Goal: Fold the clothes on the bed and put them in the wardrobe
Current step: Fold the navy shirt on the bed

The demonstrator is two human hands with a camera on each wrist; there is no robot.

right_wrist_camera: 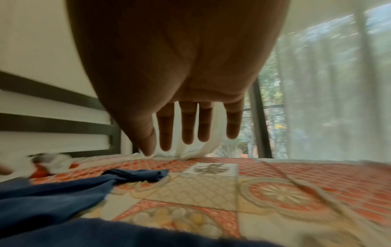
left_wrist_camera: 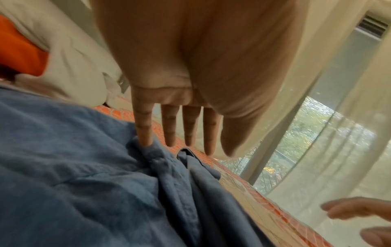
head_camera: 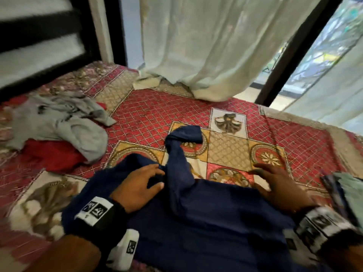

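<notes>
A bed covered in a red and gold patterned quilt fills the view, with pale sheer curtains hanging at its far edge and dark window frames behind; a dark blue cloth garment lies spread at the near edge, one twisted sleeve reaching toward the centre; its lower part is cut off by the frame. The left hand rests flat on the garment, fingers extended; the right hand, blurred, lies spread at the garment's right edge, holding nothing. A crumpled grey garment lies over a red one at far left; folded cloth at right is barely visible.
</notes>
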